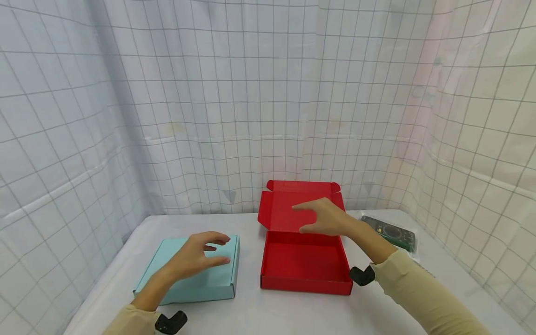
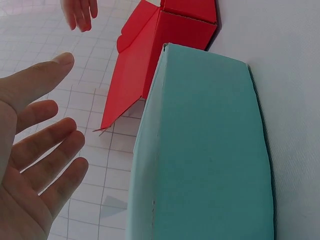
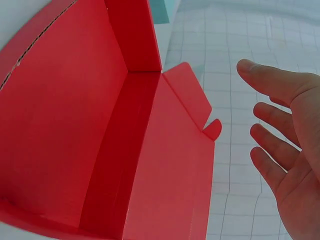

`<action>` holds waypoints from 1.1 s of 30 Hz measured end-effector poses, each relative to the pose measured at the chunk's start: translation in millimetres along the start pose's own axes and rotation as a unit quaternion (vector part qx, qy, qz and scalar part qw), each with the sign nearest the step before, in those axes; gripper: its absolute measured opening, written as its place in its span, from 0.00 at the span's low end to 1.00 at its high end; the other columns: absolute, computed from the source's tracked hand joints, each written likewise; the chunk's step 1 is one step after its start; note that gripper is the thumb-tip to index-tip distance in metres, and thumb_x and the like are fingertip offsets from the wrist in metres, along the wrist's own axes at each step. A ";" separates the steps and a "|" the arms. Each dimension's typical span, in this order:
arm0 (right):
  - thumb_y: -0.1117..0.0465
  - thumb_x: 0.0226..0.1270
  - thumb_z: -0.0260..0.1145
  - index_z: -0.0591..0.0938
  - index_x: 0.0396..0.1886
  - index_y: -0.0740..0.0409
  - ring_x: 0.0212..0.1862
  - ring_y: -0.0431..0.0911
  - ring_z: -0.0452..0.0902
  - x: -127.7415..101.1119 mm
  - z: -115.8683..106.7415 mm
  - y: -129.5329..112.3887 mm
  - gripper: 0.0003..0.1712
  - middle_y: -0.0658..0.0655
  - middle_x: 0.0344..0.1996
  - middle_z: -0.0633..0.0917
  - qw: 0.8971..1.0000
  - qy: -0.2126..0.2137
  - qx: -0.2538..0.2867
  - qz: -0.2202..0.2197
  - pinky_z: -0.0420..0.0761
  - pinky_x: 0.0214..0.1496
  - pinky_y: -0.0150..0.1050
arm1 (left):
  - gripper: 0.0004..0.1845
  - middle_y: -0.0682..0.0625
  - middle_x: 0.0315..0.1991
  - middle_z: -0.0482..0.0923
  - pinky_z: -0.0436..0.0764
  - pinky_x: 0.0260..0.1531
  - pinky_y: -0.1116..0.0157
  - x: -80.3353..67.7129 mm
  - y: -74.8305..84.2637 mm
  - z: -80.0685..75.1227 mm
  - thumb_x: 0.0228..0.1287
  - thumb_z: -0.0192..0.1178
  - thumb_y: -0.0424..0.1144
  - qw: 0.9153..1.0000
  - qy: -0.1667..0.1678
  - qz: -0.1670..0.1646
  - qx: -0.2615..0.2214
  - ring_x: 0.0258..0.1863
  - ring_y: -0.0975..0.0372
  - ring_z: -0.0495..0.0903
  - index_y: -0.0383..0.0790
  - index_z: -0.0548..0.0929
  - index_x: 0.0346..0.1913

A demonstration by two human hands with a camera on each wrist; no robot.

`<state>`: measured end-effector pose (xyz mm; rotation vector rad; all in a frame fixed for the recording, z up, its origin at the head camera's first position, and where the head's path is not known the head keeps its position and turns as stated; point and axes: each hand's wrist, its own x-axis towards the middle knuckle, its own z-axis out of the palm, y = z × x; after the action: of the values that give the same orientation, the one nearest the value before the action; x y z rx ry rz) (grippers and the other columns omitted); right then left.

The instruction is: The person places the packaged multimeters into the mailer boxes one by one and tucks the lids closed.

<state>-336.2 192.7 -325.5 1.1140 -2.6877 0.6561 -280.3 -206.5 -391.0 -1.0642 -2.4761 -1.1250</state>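
My left hand [image 1: 197, 255] hovers above the closed light-blue cardboard box [image 1: 209, 281], fingers loosely bent and thumb apart, holding nothing. In the left wrist view that hand [image 2: 35, 150] is clear of the box's side [image 2: 210, 145]. A red cardboard box [image 1: 303, 260] stands in the middle with its lid [image 1: 284, 209] raised at the back; nothing lies inside it. My right hand [image 1: 324, 217] is in the air over the red box, in front of the lid, with thumb and fingers spread. The right wrist view shows this hand [image 3: 295, 135] apart from the red lid [image 3: 170, 165].
A dark multimeter-like device [image 1: 391, 231] in clear plastic wrap lies at the right, partly behind my right forearm. All stands on a white-covered table [image 1: 251, 316]. White grid-patterned curtains [image 1: 251, 102] hang behind and on both sides.
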 end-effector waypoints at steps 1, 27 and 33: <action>0.56 0.60 0.80 0.81 0.68 0.55 0.62 0.54 0.78 -1.2 -0.8 1.9 0.35 0.55 0.62 0.83 1.000 0.001 -0.002 0.001 0.85 0.54 0.48 | 0.26 0.43 0.54 0.84 0.86 0.50 0.56 1.0 0.2 0.9 0.63 0.75 0.46 1.000 -0.002 -0.002 -0.002 0.52 0.51 0.83 0.34 0.84 0.57; 0.53 0.61 0.78 0.77 0.72 0.59 0.61 0.68 0.76 -60.6 -46.9 76.3 0.41 0.64 0.65 0.79 0.984 0.059 0.027 0.168 0.87 0.47 0.56 | 0.30 0.43 0.59 0.80 0.84 0.53 0.57 30.4 7.2 48.9 0.66 0.73 0.44 0.997 -0.007 -0.062 -0.051 0.54 0.49 0.82 0.34 0.77 0.66; 0.48 0.62 0.77 0.75 0.73 0.60 0.62 0.68 0.75 -77.9 -53.1 100.4 0.42 0.66 0.66 0.78 0.978 0.078 0.016 0.191 0.86 0.50 0.57 | 0.33 0.37 0.62 0.77 0.82 0.56 0.51 30.0 14.9 61.6 0.67 0.72 0.43 0.994 -0.016 -0.079 -0.075 0.58 0.42 0.80 0.30 0.75 0.68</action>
<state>-352.6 329.0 -335.7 0.5229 -2.7790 0.8086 -285.7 -139.4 -410.7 -0.9445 -2.5739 -1.3704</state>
